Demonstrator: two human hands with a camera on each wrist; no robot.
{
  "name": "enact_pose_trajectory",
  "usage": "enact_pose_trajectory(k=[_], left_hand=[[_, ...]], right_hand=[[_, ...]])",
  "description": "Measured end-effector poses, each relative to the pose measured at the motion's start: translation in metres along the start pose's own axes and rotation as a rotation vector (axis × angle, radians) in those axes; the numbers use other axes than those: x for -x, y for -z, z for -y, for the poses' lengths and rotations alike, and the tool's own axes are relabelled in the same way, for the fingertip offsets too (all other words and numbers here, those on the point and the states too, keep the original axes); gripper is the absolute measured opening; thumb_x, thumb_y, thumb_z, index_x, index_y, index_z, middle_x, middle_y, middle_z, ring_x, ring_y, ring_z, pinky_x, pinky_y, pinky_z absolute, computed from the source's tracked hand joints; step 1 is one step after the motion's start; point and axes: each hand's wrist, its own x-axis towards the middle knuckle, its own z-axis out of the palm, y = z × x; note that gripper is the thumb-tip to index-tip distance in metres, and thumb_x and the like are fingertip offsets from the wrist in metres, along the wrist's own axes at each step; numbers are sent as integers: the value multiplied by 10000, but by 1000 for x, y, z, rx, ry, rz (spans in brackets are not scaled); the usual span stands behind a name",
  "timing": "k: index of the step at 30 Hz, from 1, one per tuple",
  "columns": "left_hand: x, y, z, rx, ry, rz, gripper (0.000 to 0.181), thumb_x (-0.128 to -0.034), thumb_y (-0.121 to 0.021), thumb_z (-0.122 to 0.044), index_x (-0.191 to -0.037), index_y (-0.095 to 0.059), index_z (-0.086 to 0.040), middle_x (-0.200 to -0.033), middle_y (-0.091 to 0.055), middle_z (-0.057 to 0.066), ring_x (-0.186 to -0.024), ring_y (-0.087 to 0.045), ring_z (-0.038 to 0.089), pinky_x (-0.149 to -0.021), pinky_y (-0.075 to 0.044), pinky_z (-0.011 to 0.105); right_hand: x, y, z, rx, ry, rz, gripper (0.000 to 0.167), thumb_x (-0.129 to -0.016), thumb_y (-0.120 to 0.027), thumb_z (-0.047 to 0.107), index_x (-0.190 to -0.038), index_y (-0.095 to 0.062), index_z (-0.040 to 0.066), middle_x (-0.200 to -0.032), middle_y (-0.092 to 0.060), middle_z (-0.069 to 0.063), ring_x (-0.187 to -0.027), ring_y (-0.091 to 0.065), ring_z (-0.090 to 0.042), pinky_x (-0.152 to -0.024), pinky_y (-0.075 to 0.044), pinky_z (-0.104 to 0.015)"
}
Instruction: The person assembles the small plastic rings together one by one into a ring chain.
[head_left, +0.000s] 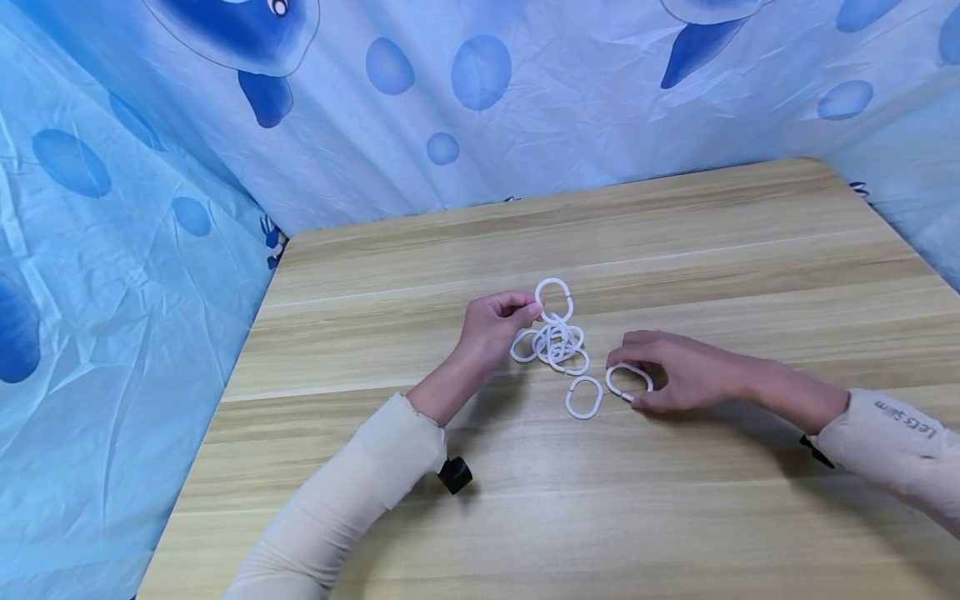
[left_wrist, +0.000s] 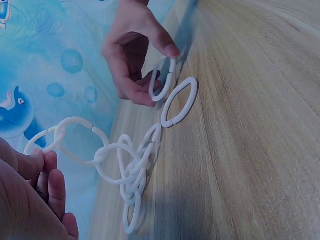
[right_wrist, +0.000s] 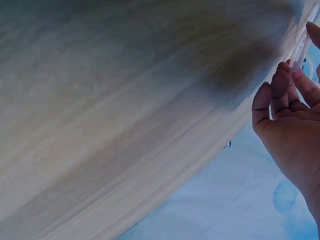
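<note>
My left hand (head_left: 489,323) pinches a white plastic C-shaped link (head_left: 572,306) between thumb and fingers, raised above a heap. That link is joined to a chain of several white links (left_wrist: 76,120), and the lower part of the chain lies bunched on the table. To the right, my right hand (head_left: 686,371) grips a separate white link (head_left: 609,379) by opposite sides, thumb nearer me and fingers beyond. One more loose link (head_left: 581,417) lies flat between the chain and my right hand. In the right wrist view, fingers partly hide the white plastic at the edge.
The wood-grain table (head_left: 525,533) extends around both hands. A blue curtain (head_left: 337,150) with dolphin and bubble prints hangs behind its far edge and at the sides. Beneath my left sleeve shows a small black block (head_left: 455,475).
</note>
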Motion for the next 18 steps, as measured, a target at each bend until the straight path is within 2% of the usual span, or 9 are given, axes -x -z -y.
enact_pose_trajectory(k=[5, 11, 18], left_hand=[[0, 0, -1, 0, 3, -1, 156, -889, -689, -87, -1000, -711, 21, -843, -689, 56, -797, -602, 81, -914, -489, 432], [0, -1, -1, 2, 4, 1, 158, -892, -685, -85, -1007, -709, 20, -873, -695, 75, -813, -612, 88, -922, -489, 425], [1, 0, 0, -4, 19, -7, 147, -889, -690, -95, -996, -716, 3, -896, -696, 108, -834, -614, 126, -856, -508, 339]], right_hand=[[-1, 6, -2, -72, -35, -50, 429, -749, -822, 173, -1132, -628, 194, -810, -500, 37, -743, -456, -70, -627, -412, -219], [-5, 15, -3, -102, -23, -131, 427, -750, -824, 150, -1132, -636, 168, -785, -508, 1, -735, -469, -99, -641, -425, -243], [-13, 21, -2, -117, -33, -218, 400, -751, -823, 152, -1113, -653, 130, -769, -510, 22, -721, -471, -118, -626, -423, -260]])
